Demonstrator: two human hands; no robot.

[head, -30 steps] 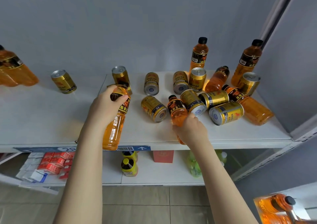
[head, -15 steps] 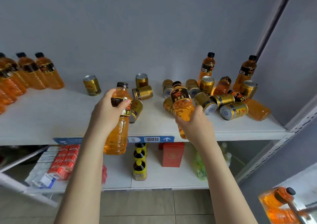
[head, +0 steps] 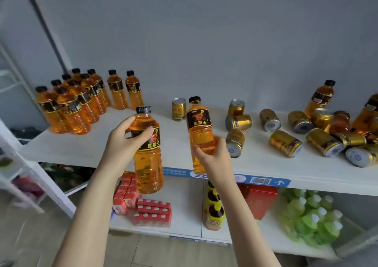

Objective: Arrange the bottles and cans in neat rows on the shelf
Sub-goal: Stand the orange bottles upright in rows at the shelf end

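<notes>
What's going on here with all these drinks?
A person is sorting drinks on a white shelf. The left hand holds an orange bottle and the right hand holds a second bottle, both upright in the air. A group of bottles stands at the back left; gold cans mostly lie scattered on the right.

Both forearms extend forward and upward from the lower frame edge. Left hand [head: 122,144] grips the left bottle [head: 149,164] at label height, thumb across the front, fingers [head: 125,123] curled behind. Right hand [head: 213,160] grips the right bottle [head: 199,123] at its lower body, fingers wrapped round it. The hands are apart.
</notes>
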